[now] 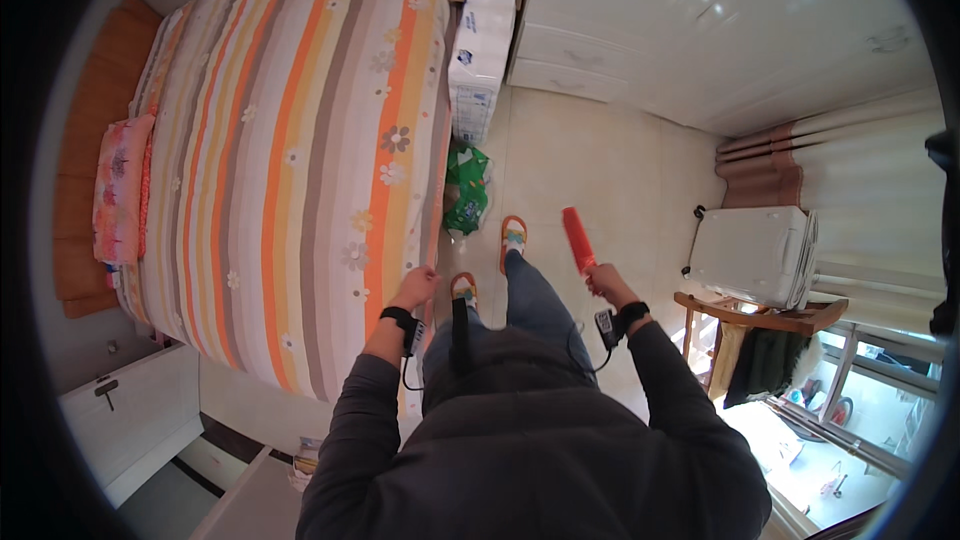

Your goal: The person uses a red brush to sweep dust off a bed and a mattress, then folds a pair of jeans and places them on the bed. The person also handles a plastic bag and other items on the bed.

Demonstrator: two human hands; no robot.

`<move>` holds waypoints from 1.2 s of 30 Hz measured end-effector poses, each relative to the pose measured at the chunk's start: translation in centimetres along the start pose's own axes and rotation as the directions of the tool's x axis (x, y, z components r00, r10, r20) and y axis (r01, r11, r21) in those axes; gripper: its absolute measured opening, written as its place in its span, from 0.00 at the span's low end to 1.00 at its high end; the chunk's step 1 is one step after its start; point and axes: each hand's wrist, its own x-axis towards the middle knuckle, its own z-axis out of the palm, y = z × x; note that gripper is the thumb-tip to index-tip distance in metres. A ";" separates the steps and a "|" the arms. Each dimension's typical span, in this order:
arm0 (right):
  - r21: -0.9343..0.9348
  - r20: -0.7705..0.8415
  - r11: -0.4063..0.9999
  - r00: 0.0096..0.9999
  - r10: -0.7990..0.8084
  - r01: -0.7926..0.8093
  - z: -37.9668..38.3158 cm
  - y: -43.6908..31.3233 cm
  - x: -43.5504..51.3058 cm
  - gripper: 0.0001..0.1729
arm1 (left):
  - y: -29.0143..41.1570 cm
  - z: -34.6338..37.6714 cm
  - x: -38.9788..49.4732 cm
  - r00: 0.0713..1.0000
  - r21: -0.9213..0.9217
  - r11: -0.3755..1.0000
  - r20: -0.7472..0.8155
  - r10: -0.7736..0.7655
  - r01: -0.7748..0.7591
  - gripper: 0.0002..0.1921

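Observation:
My right hand (606, 282) grips one end of a long, narrow red object (577, 238), which points forward over the tiled floor; its exact kind is unclear, perhaps a brush or roller. Nothing plain shows in my left hand (418, 286), held with curled fingers by the near edge of a bed. A striped bedspread with flowers (300, 157) covers the bed. Both wrists wear black straps with small devices.
A white package (480, 60) and a green plastic bag (466, 191) stand along the bed's side. White cabinets (577, 67) are ahead. To the right are a white suitcase (750, 247) and a wooden rack (765, 313) with clothes, near a window.

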 end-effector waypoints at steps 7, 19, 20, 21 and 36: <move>0.074 0.030 0.997 1.000 0.011 -0.013 -10.0 -3.8 7.9 0.11 | 0.1 -1.7 1.2 0.893 -0.466 0.775 0.081 -0.442 0.426 0.14; 0.049 0.072 0.998 0.996 -0.053 0.049 -12.1 -7.4 8.9 0.10 | 12.0 -7.1 18.6 0.996 -0.324 0.943 -0.018 -0.089 0.078 0.12; 0.043 0.058 0.999 0.998 -0.028 0.025 -12.5 -6.8 9.1 0.09 | 13.1 -7.0 19.4 0.998 -0.277 0.960 -0.014 -0.053 0.047 0.12; 0.074 0.096 0.995 0.993 -0.068 0.061 -12.8 -6.1 9.3 0.07 | 13.9 -6.9 20.1 1.000 -0.271 0.962 -0.003 -0.028 0.026 0.12; 0.226 -0.035 0.966 0.990 0.136 -0.125 -13.3 -12.1 12.1 0.10 | 12.2 -11.1 18.1 0.961 -0.206 0.947 -0.075 -0.268 0.248 0.16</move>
